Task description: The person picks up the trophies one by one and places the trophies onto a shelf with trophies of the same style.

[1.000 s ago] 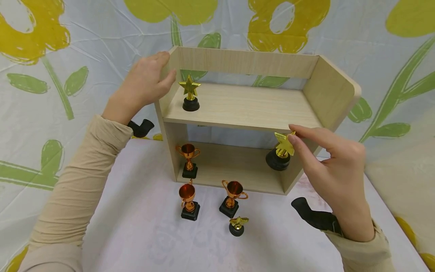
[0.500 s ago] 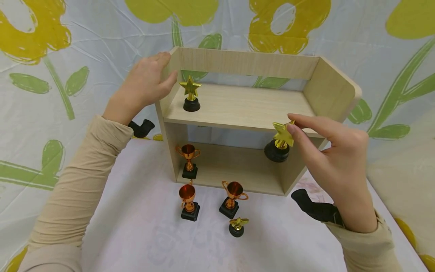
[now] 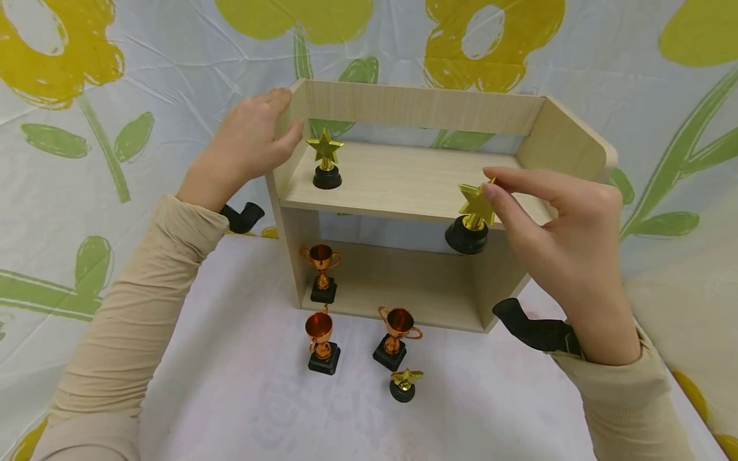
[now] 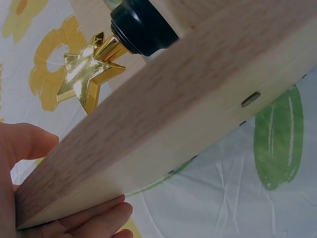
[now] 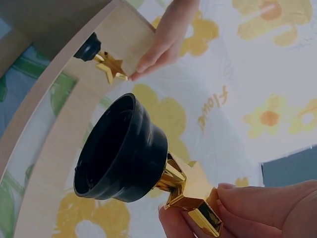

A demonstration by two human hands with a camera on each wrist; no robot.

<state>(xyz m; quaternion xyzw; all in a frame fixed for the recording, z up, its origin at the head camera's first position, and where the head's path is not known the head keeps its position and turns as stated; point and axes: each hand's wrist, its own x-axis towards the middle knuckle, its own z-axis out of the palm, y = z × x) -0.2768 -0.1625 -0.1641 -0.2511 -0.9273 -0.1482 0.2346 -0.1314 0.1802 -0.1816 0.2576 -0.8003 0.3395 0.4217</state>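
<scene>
My right hand [image 3: 567, 237] pinches a gold star trophy [image 3: 477, 203] by its star, thumb against fingers; its black base hangs in front of the upper shelf's front edge, tilted. In the right wrist view the trophy's hollow base [image 5: 119, 148] faces away from the fingers. My left hand [image 3: 245, 137] grips the left side panel of the wooden shelf unit [image 3: 403, 211]; the left wrist view has the thumb on one side of the panel [image 4: 148, 94] and fingers on the other. Another gold star trophy [image 3: 325, 153] stands on the upper shelf beside that panel.
One copper cup trophy [image 3: 323, 272] stands at the left of the lower shelf. Two more copper cups, left [image 3: 320, 333] and right [image 3: 398, 330], stand on the white cloth in front, with a small gold-topped trophy [image 3: 403, 384] near the right one.
My right hand has risen with the star trophy, from the level of the lower compartment to the upper shelf's front edge. The left hand keeps its grip on the panel.
</scene>
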